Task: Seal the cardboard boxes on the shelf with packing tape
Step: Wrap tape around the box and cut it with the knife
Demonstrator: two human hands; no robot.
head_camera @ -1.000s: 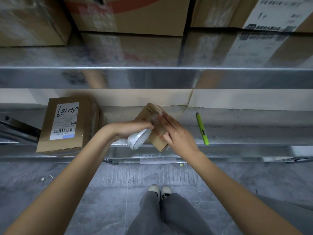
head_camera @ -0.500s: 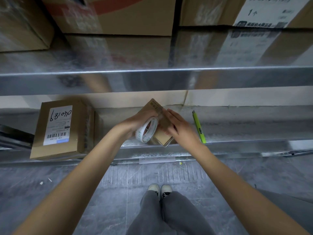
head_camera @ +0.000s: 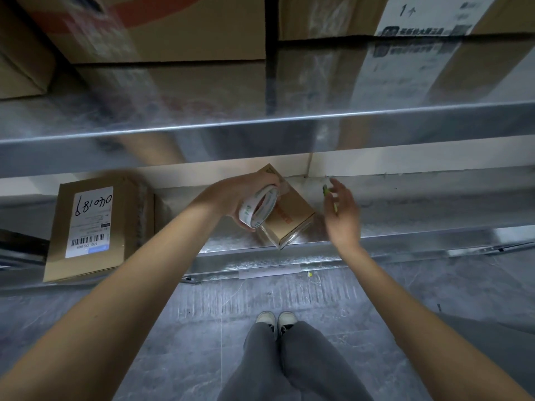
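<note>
Two brown cardboard boxes sit on the lower galvanised metal shelf (head_camera: 405, 204): a small one (head_camera: 289, 215) skewed at centre near the front lip, and a larger one (head_camera: 95, 227) with a white barcode label well to its left. Left hand (head_camera: 234, 195) grips a white roll of packing tape (head_camera: 258, 209) just over the small box's left edge, clear tape running to the box top. Right hand (head_camera: 343, 212), fingers loosely spread and holding nothing, hovers right of that box, partly covering a yellow-green pen-like tool (head_camera: 328, 193) on the shelf.

Dim, glare on metal shelf edge (head_camera: 260, 123), motion blur, wide-angle bend at edges.
</note>
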